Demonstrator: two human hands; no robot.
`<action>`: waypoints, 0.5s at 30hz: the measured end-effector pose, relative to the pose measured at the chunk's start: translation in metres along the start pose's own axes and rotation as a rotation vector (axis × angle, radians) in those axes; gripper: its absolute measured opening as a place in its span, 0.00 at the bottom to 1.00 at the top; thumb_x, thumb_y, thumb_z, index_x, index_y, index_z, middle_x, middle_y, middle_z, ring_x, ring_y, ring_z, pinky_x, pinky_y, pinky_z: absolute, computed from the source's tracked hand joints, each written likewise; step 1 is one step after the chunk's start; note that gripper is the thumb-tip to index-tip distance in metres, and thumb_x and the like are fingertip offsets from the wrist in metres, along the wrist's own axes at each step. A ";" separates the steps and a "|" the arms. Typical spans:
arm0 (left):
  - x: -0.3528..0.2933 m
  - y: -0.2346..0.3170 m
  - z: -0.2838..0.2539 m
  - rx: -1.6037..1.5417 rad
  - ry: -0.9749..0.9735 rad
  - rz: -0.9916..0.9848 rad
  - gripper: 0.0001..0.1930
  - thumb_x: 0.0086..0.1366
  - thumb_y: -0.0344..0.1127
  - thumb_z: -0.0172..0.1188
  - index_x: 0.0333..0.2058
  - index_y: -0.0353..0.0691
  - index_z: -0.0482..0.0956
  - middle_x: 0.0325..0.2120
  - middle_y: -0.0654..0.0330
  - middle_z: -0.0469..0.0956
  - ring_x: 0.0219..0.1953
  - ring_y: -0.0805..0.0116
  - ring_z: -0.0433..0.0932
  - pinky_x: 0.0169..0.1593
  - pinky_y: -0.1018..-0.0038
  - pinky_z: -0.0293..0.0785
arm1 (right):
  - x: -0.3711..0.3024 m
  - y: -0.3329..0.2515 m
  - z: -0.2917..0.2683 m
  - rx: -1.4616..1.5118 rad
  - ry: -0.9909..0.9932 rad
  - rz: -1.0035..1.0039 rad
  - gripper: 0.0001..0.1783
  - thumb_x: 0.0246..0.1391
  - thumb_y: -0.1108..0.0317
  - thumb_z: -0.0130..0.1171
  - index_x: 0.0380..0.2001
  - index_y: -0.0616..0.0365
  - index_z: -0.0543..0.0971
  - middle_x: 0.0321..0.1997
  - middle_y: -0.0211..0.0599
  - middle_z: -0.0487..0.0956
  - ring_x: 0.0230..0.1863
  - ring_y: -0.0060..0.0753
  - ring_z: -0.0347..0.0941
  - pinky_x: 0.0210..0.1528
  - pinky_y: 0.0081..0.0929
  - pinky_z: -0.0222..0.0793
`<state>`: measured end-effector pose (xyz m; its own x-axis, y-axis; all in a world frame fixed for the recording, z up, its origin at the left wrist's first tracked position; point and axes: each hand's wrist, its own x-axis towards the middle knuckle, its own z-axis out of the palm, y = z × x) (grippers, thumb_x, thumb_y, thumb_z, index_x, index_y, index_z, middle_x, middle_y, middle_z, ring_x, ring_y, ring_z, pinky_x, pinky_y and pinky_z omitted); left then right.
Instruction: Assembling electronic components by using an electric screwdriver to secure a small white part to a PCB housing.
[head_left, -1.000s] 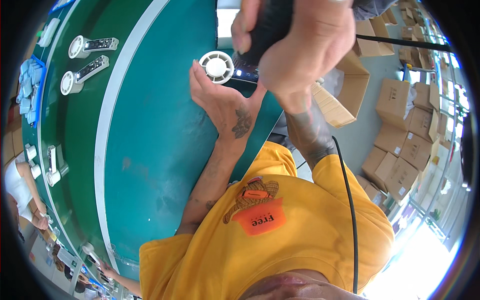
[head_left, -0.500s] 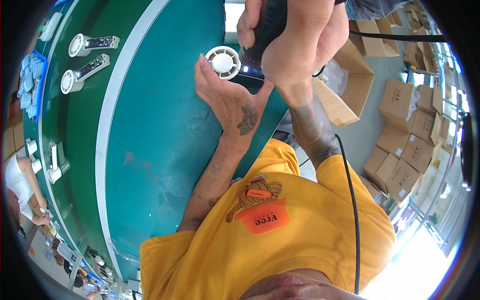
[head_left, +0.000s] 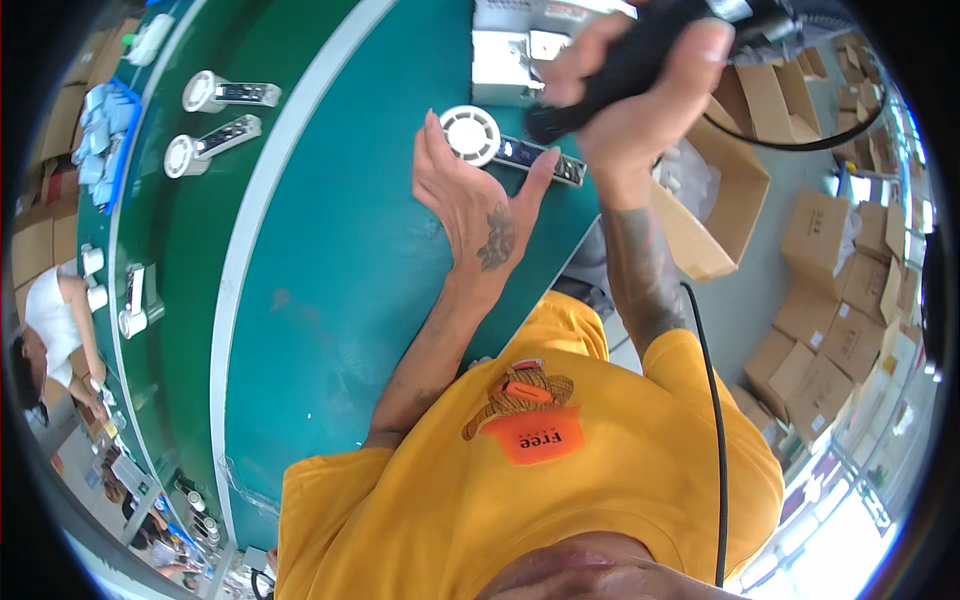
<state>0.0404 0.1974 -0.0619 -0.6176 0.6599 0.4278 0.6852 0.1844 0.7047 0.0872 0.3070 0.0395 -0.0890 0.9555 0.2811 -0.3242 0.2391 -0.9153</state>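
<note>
A small hand-held fan (head_left: 497, 145) with a white round head and a dark handle lies on the green table (head_left: 340, 280). My left hand (head_left: 475, 195) cups it from below, thumb against the handle and fingers beside the head. My right hand (head_left: 640, 85) hovers just above and right of the fan, shut on a black corded power tool (head_left: 630, 60) whose tip points down at the handle's end. The tool's black cable (head_left: 712, 400) runs down past my yellow shirt.
Two more fans (head_left: 215, 115) lie on the darker belt strip at upper left, others (head_left: 130, 300) further down it. A white line (head_left: 265, 200) divides the table. An open cardboard box (head_left: 715, 200) and stacked cartons (head_left: 840, 300) stand right. Another person (head_left: 60, 320) works at far left.
My left hand and the fan have shifted slightly toward the table's right edge. My right hand with the tool has risen and swung right, uncovering the fan's handle.
</note>
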 end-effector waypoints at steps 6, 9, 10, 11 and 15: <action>0.072 -0.013 -0.064 0.075 -0.532 0.194 0.44 0.54 0.45 0.77 0.66 0.39 0.65 0.55 0.46 0.72 0.58 0.42 0.70 0.62 0.54 0.64 | 0.045 0.024 -0.111 0.695 0.102 0.226 0.33 0.67 0.36 0.47 0.45 0.62 0.71 0.23 0.29 0.62 0.19 0.24 0.57 0.24 0.24 0.57; 0.068 -0.035 -0.103 0.052 -0.513 0.233 0.34 0.54 0.34 0.77 0.59 0.40 0.74 0.48 0.49 0.75 0.50 0.48 0.77 0.54 0.61 0.76 | 0.048 0.052 -0.154 1.063 -0.042 0.415 0.32 0.69 0.43 0.50 0.46 0.69 0.70 0.24 0.29 0.62 0.18 0.22 0.56 0.24 0.23 0.58; 0.056 -0.037 -0.123 0.125 -0.432 0.145 0.34 0.55 0.33 0.77 0.59 0.38 0.74 0.49 0.50 0.75 0.51 0.51 0.78 0.55 0.63 0.76 | 0.044 0.058 -0.159 1.112 -0.027 0.442 0.31 0.70 0.45 0.50 0.47 0.71 0.70 0.25 0.29 0.62 0.18 0.21 0.56 0.24 0.22 0.58; 0.044 -0.038 -0.148 0.198 -0.350 0.059 0.34 0.55 0.32 0.77 0.59 0.36 0.74 0.50 0.50 0.76 0.52 0.54 0.78 0.56 0.64 0.76 | 0.039 0.062 -0.161 1.160 -0.009 0.474 0.30 0.71 0.48 0.49 0.47 0.73 0.69 0.25 0.30 0.62 0.18 0.20 0.56 0.24 0.21 0.58; -0.004 -0.121 -0.227 0.045 0.315 -0.380 0.32 0.58 0.36 0.77 0.57 0.29 0.75 0.52 0.49 0.75 0.54 0.59 0.77 0.56 0.66 0.74 | 0.016 0.084 -0.151 1.167 -0.049 0.556 0.28 0.74 0.49 0.46 0.49 0.72 0.69 0.25 0.30 0.62 0.18 0.18 0.55 0.22 0.19 0.56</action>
<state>-0.1274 0.0069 -0.0203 -0.9091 0.2889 0.3003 0.4002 0.4051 0.8220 0.2006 0.3679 -0.0764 -0.5029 0.8641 -0.0205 -0.8559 -0.5012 -0.1274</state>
